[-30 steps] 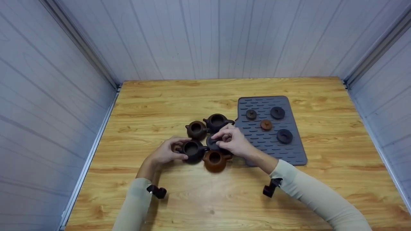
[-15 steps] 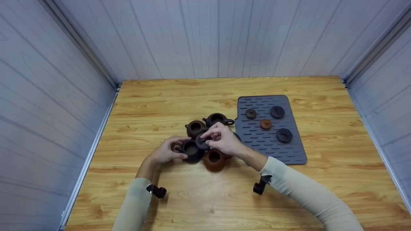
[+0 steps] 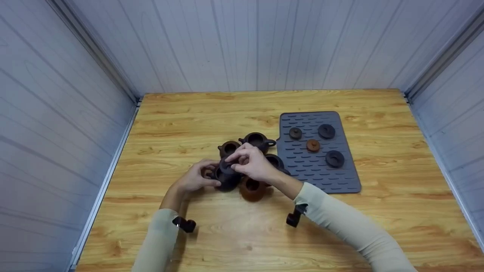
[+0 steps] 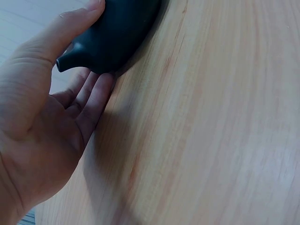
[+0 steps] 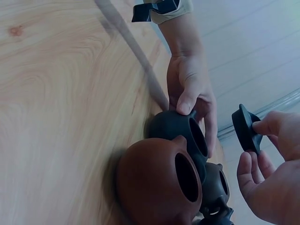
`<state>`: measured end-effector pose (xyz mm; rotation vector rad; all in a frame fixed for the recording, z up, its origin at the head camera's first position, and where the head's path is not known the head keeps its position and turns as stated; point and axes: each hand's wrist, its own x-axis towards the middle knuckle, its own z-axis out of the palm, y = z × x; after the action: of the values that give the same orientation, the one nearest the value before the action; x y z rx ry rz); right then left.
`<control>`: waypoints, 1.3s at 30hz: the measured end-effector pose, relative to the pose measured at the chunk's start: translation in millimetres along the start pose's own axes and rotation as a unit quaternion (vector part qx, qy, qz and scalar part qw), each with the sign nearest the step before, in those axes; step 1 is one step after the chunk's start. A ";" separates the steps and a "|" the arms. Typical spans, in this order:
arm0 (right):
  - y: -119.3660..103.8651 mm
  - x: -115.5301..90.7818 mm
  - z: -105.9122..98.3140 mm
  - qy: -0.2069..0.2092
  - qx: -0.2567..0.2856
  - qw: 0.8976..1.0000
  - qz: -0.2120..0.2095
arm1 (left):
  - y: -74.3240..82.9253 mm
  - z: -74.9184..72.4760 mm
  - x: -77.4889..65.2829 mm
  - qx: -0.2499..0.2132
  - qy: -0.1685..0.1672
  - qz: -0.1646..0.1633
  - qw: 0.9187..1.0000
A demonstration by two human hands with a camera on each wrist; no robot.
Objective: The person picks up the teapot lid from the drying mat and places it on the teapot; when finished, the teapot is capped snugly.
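My left hand [image 3: 196, 176] holds a black teapot [image 3: 226, 185] steady on the table, with the thumb and fingers on either side of its spout. In the left wrist view the teapot's spout and rounded body [image 4: 119, 35] show between thumb and fingers. Above this teapot's mouth, my right hand [image 3: 254, 166] pinches a round black lid [image 3: 225, 166] by its knob. The right wrist view shows the lid [image 5: 243, 129] tilted and apart from the open teapot [image 5: 164, 125]. A reddish-brown lidless teapot [image 3: 252, 194] stands close in front of the black one.
Lidless teapots crowd together: a brown one [image 3: 225, 145] behind, a dark one [image 3: 258, 136] at the back, another dark one [image 3: 276, 160] partly behind my right hand. On the right, a grey mat [image 3: 302, 177] bears several lids, including an orange one [image 3: 313, 146]. Pale walls enclose the table.
My right hand has moved left with the black lid, from over the dark teapot on the right to above the black teapot, uncovering that right-hand teapot. The left hand stays put.
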<state>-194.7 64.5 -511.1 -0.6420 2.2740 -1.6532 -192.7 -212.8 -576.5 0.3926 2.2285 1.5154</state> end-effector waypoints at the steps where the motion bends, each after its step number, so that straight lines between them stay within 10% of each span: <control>1: -0.3 1.5 0.8 -0.002 0.000 1.000 0.000 | -0.3 -0.2 0.1 0.000 0.000 0.000 1.000; 39: 25.7 19.2 14.9 -0.038 0.004 0.999 0.029 | -3.2 -2.0 -0.3 -0.002 -0.006 0.012 1.000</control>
<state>-209.7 49.2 -539.2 -0.6193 2.2115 -1.5820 -193.4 -215.7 -578.8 0.4269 2.2192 1.5257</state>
